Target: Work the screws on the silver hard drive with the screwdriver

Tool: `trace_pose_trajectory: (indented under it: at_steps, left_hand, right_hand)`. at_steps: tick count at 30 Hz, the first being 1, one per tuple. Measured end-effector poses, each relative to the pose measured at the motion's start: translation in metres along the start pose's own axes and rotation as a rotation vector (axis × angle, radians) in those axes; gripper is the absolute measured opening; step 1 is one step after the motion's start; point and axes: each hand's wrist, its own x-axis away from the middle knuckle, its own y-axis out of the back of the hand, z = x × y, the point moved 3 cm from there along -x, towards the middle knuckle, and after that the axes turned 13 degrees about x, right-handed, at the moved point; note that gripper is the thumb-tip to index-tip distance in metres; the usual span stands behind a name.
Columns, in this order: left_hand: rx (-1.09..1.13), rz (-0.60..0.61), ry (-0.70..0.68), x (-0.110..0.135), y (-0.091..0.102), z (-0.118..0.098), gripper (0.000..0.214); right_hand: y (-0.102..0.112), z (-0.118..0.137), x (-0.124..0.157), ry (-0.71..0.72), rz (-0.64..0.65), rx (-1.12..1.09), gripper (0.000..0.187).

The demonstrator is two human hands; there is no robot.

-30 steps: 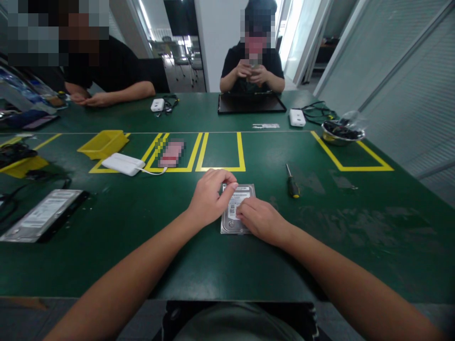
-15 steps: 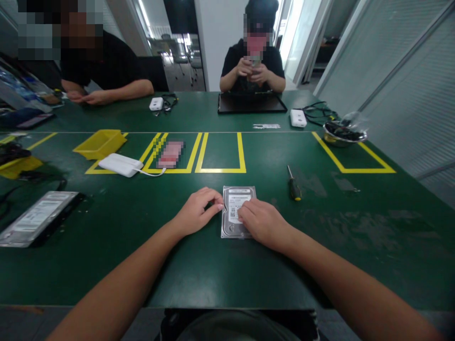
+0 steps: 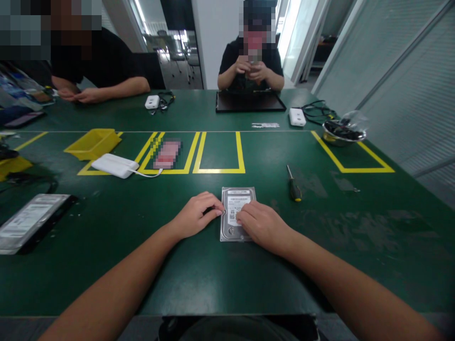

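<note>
A silver hard drive [image 3: 232,232] with a white printed label lies flat on the green table in front of me. The fingertips of my left hand [image 3: 197,215], bent toward the thumb, touch its left edge. My right hand [image 3: 265,223] lies over its right side with the fingers curled together, covering part of the label and the right edge. Between them the two hands grip the drive. To the right lies a screwdriver [image 3: 295,189] with a dark and yellow handle, apart from both hands.
A second drive [image 3: 30,220] lies at the left. Beyond are a yellow bin [image 3: 94,143], a white power bank [image 3: 114,166] cabled to a phone [image 3: 168,155], and a metal bowl [image 3: 344,137] of dark parts. Two people sit across, one behind a black panel [image 3: 250,102].
My hands and the hard drive stay nearly the same, with my left hand slightly lower in view. The camera view has shifted a little, moving the left-side items outward.
</note>
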Motion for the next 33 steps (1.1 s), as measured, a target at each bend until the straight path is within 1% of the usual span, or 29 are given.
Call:
trace_pose_trajectory:
  at_steps: [10, 14, 33]
  left_hand:
    - [-0.051, 0.019, -0.062, 0.0001, -0.0020, -0.0046, 0.017]
    - [-0.061, 0.037, -0.055, -0.0004, -0.0024, -0.0045, 0.017]
    - [-0.062, 0.046, -0.037, 0.0011, -0.0004, -0.0032, 0.012]
  right_hand:
    - [0.0022, 0.0004, 0.0001, -0.006, 0.018, 0.014, 0.019]
    - [0.0014, 0.0002, -0.0002, -0.005, 0.018, 0.019, 0.018]
    - [0.0006, 0.0007, 0.0000, -0.012, 0.030, 0.018, 0.015]
